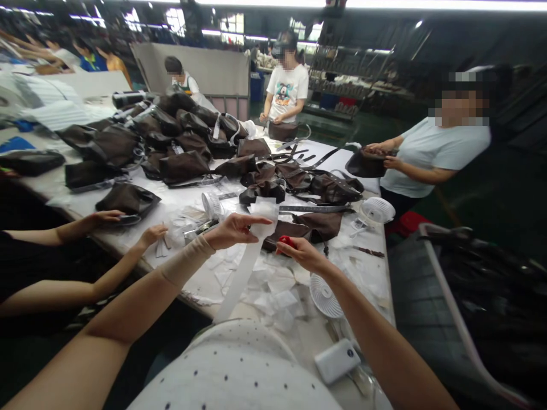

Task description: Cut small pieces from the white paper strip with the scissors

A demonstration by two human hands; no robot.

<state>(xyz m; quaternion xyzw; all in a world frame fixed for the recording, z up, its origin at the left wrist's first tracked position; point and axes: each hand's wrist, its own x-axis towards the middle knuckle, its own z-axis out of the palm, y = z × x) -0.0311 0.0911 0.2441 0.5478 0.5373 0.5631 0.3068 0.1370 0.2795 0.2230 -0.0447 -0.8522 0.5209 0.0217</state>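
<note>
In front of my chest, my left hand [240, 229] pinches some thin white sheets [265, 209] between thumb and fingers. A long white strip [241, 279] hangs below that hand toward the table edge. Close by on the right, my right hand [301, 252] is closed around a small red object [288, 241]; its kind is mostly hidden by the fingers. Just beyond both hands lies a dark brown leather-like bag [322, 226]. Loose translucent white pieces [277, 290] are scattered on the table below my hands.
A heap of dark brown bags [183, 156] covers the table's far side. Small white fans [327, 296] and a white power bank [337, 361] lie near me. A grey bin [440, 285] stands right. At left, a co-worker's hand [109, 216] touches a bag; other people stand opposite.
</note>
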